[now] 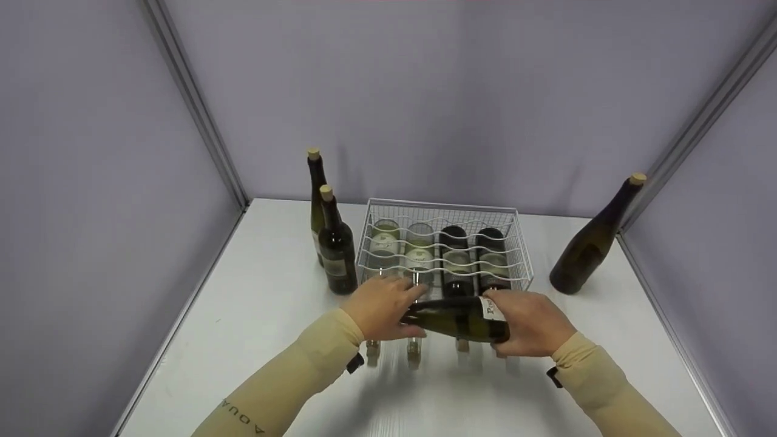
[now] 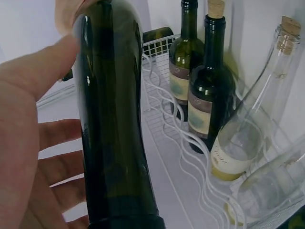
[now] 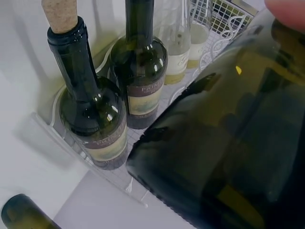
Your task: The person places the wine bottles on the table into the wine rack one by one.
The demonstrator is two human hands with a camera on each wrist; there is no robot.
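Green bottle (image 1: 449,318) is clamped in fingers (image 2: 62,134) of both hands (image 1: 382,308) (image 1: 534,321); basket (image 1: 437,210) holds 4 bottles (image 1: 458,285).

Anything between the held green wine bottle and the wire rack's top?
Nothing visible; four other bottles lie inside the wire rack. Only the left hand, at one end of the green wine bottle, appears close to the rack's front left.
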